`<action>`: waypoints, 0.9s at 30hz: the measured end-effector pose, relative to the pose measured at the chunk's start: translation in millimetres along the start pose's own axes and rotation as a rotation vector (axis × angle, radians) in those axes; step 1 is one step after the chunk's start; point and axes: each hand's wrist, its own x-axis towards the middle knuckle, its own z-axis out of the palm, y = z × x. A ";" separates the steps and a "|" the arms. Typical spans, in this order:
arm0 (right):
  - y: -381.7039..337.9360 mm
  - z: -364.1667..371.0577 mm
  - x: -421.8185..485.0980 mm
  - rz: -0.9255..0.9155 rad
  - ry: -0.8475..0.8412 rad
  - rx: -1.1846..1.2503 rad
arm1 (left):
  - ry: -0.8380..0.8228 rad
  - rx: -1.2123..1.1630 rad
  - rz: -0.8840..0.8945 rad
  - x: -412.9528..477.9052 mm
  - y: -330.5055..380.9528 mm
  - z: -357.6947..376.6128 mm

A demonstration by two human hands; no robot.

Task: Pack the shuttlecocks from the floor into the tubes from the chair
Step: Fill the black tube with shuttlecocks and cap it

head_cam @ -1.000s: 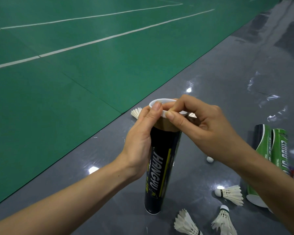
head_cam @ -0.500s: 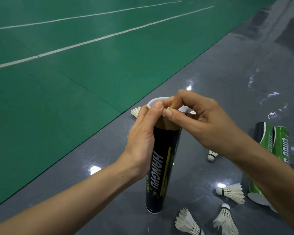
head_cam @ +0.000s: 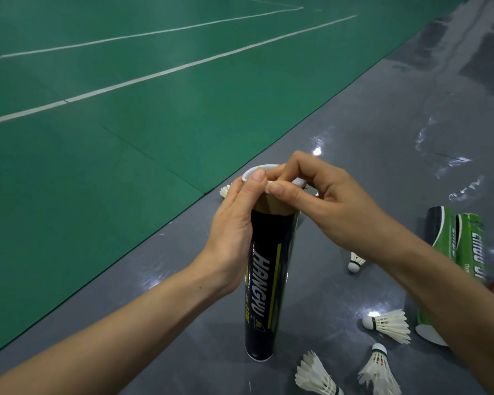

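Unmoved, left hand (head_cam: 231, 232) grips black HANGYU tube (head_cam: 264, 295); right hand (head_cam: 334, 206) pinches white cap (head_cam: 254, 170).

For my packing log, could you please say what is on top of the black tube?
A white cap, pinched by the right hand, tops the black tube, which the left hand grips. Its contents are hidden.

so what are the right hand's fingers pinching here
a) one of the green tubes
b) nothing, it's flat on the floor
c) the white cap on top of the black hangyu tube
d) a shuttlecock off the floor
c: the right hand pinches the rim of the white cap atop the black HANGYU tube, which the left hand holds.
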 end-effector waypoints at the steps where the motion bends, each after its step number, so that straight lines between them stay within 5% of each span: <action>1: 0.3 -1.1 -0.1 0.008 -0.026 0.008 | -0.003 0.012 0.009 0.3 0.2 -0.4; 5: -3.6 -5.6 -5.2 0.001 -0.105 0.010 | -0.019 0.018 0.012 -1.6 -1.8 -3.1; 27: 19.9 4.7 -3.7 -0.231 0.068 -0.212 | 0.033 -0.045 -0.078 -0.3 -0.5 9.0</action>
